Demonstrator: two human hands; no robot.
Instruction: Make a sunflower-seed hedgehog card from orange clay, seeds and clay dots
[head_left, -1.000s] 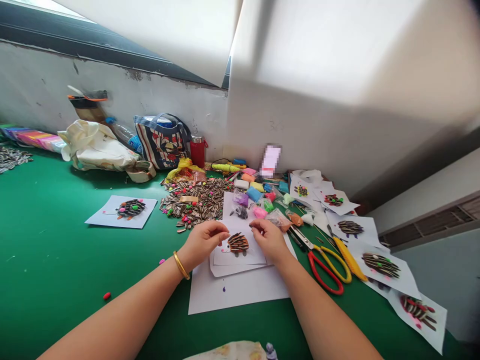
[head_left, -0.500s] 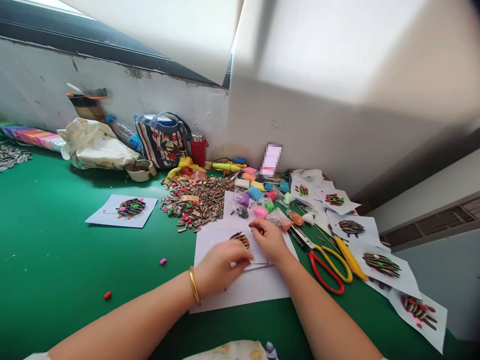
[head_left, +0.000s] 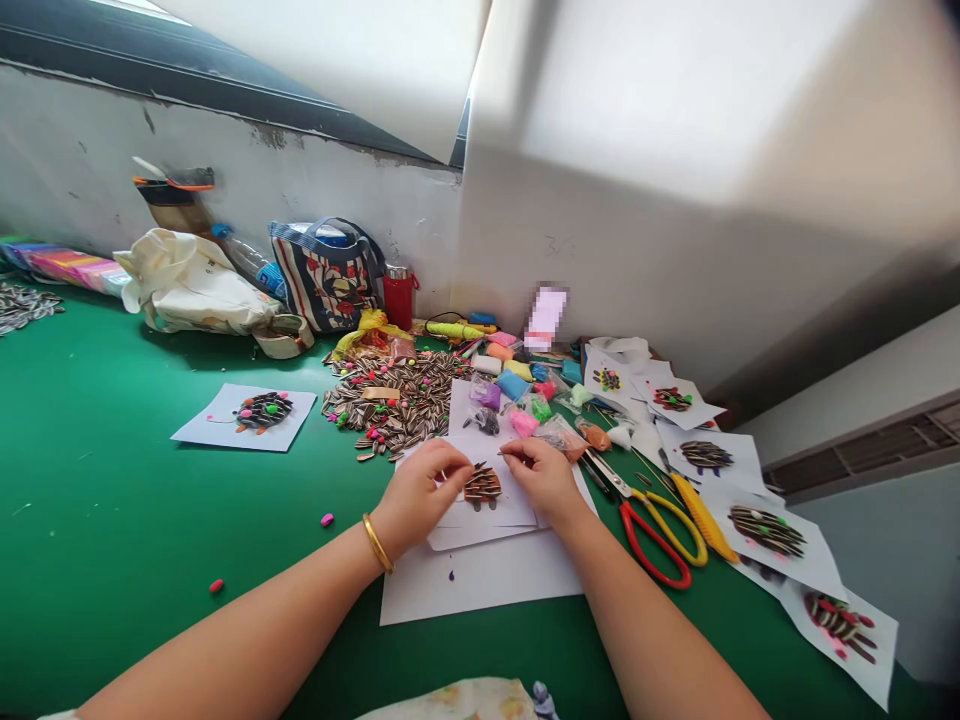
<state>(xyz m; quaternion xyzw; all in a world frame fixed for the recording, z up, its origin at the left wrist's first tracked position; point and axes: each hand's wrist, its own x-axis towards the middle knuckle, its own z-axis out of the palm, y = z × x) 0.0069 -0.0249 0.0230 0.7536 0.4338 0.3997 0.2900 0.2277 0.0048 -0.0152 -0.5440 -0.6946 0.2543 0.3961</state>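
A small hedgehog figure (head_left: 482, 484) made of striped sunflower seeds on a brown base lies on a white sheet (head_left: 499, 513). My left hand (head_left: 421, 492), with a gold bangle at the wrist, is just left of the figure. Its thumb and fingertips are closed together, and whatever they hold is too small to make out. On the other side, my right hand (head_left: 546, 482) pinches a thin dark piece that looks like a sunflower seed (head_left: 502, 454), close above the figure's right edge. A larger white sheet (head_left: 480, 585) lies underneath.
Behind the hands is a heap of sunflower seeds (head_left: 401, 400) with coloured bits. Bags of coloured clay (head_left: 516, 385) lie to its right. Scissors (head_left: 656, 525) and a yellow cutter (head_left: 701, 515) are beside my right forearm. Finished hedgehog sheets (head_left: 772, 530) line the right edge.
My left hand has moved left and up, off the hedgehog figure, uncovering it and a dark speck on the lower sheet. The right hand stays about where it was.
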